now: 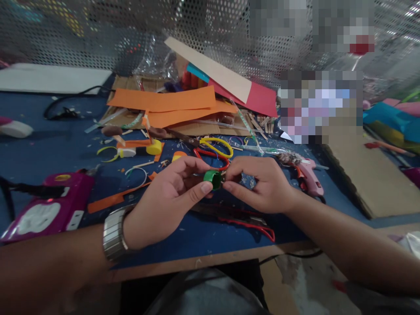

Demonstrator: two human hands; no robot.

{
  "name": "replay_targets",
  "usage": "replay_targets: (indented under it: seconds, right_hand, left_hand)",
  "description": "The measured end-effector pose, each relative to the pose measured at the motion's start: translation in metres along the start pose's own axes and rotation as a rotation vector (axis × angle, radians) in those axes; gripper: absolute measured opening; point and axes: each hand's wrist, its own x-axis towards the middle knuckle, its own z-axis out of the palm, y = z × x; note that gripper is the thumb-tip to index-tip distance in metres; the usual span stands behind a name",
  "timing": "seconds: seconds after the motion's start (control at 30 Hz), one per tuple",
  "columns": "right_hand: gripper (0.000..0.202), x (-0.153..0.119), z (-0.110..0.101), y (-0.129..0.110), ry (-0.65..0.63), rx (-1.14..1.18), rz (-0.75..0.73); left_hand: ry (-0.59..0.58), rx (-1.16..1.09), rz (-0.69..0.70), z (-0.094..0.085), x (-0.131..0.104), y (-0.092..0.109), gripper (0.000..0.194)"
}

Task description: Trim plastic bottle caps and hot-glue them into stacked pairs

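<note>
My left hand, with a metal-banded watch at the wrist, grips a small green plastic cap between thumb and fingers. The cap's hollow side faces right. Against that side my right hand is closed in a pinch; a small pale bit shows at its fingertips, too small to name. Just beyond the hands lie scissors with yellow and red handles. Beneath them on the blue table rests a tool with red handles, partly covered by my hands.
A purple power strip sits at left, a pink glue gun at right beside cardboard. Orange paper strips, coloured sheets and wooden sticks lie at the back. A small assembly with a yellow cap stands left of the scissors.
</note>
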Motion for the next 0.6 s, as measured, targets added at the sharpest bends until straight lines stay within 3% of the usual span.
replay_targets:
  seconds: [0.23, 0.43, 0.6]
  right_hand:
    - [0.021, 0.0005, 0.0031, 0.0020, 0.094, -0.015, -0.121]
    - [0.014, -0.0041, 0.0043, 0.0032, 0.096, 0.019, -0.210]
    - [0.010, -0.0046, 0.0018, -0.0013, 0.118, 0.017, -0.216]
  left_hand:
    - [-0.011, -0.131, -0.048, 0.0034, -0.0002, 0.0000, 0.036]
    - [-0.039, -0.138, -0.136, 0.0049, -0.0018, 0.0046, 0.038]
    - [-0.036, -0.184, -0.129, 0.0058, -0.0040, 0.0026, 0.037]
